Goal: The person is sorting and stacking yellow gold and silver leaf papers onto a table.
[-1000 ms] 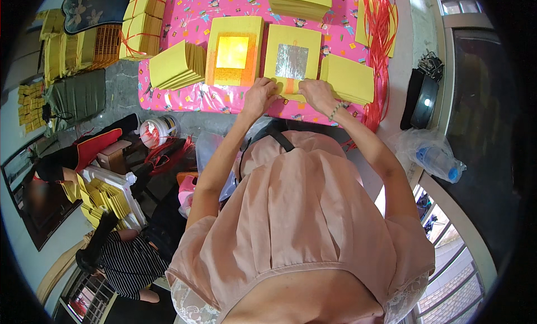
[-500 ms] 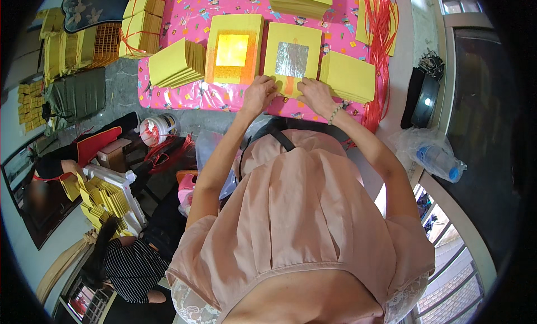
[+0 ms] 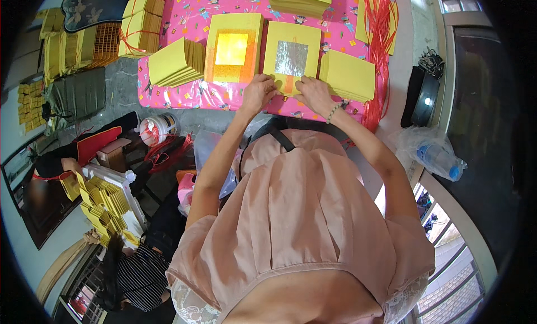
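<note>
A yellow paper sheet with a silver foil square and an orange patch lies in front of me on the table. My left hand has its fingers curled in at the sheet's near left corner. At the near right corner, my right hand, wearing a bead bracelet, pinches the edge. Both hands are closed on the sheet's near edge; the fingertips are partly hidden. Left of it lies a yellow paper stack with a shiny gold square on orange. Folded yellow papers fan out farther left, and another folded pile sits by my right hand.
The table has a pink patterned cover. Tied yellow bundles stand at its left, a thick yellow stack at the back. Red strings hang over the right edge. A co-worker sits at lower left near more folded yellow paper.
My hands stay at the sheet's near edge with only a tiny shift. The co-worker at lower left has moved their head and upper body.
</note>
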`<state>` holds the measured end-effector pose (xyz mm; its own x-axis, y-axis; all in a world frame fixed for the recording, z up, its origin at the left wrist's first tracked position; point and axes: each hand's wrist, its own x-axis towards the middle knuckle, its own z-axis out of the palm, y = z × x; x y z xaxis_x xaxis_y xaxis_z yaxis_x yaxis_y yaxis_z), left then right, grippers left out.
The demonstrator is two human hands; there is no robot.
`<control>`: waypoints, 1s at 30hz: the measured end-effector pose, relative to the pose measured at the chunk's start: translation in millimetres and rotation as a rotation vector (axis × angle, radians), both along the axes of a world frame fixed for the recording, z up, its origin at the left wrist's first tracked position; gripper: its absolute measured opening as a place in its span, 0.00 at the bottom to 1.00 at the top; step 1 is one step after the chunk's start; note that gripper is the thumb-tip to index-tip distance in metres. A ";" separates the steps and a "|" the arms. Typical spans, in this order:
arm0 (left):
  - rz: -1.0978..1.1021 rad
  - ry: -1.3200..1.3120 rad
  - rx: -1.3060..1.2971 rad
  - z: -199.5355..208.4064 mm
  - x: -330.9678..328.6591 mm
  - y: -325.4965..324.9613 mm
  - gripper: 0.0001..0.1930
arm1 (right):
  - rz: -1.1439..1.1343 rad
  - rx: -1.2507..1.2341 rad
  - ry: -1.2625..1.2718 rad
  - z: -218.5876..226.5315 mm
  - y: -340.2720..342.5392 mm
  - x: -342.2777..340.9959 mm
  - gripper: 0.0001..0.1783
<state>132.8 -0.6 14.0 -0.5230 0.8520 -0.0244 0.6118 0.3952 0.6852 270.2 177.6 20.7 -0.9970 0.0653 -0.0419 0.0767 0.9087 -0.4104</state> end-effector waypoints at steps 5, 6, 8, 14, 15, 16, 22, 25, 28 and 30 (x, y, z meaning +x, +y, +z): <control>-0.003 0.021 0.007 -2.1 -0.1 -0.1 0.10 | 0.006 0.028 -0.015 -0.6 0.0 -2.9 0.15; -0.007 0.024 0.016 -2.2 0.0 0.0 0.10 | 0.005 0.029 -0.015 -2.2 0.3 -2.8 0.15; -0.009 0.027 0.026 -1.8 0.3 0.1 0.10 | 0.009 0.035 -0.028 -4.4 0.6 -2.3 0.15; 0.006 0.005 -0.006 -2.7 1.2 -2.0 0.10 | 0.005 0.051 -0.059 4.4 -3.5 -3.8 0.15; 0.002 0.008 -0.001 -3.5 1.0 -1.9 0.10 | 0.005 0.050 -0.060 3.1 -3.6 -3.9 0.15; -0.004 0.011 0.004 -3.2 0.5 -0.9 0.10 | 0.011 0.054 -0.055 1.0 -2.9 -4.8 0.15; -0.007 0.005 0.000 -2.7 -0.6 -1.2 0.09 | 0.025 0.047 -0.044 1.8 -1.0 -4.7 0.13; 0.000 0.026 0.009 -4.6 -1.1 -0.1 0.09 | 0.030 0.051 -0.067 0.7 -0.3 -7.0 0.12; -0.016 0.008 -0.019 -4.7 -3.1 -0.2 0.10 | 0.041 0.070 -0.087 1.2 -0.7 -7.4 0.11; -0.018 0.020 -0.003 -2.4 -2.7 -0.5 0.10 | 0.048 0.079 -0.103 2.2 -1.1 -8.5 0.11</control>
<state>130.2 -1.1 11.7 -0.5080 0.8612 -0.0163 0.6326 0.3859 0.6715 261.7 176.5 22.9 -0.9897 0.0252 -0.1406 0.0708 0.9415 -0.3295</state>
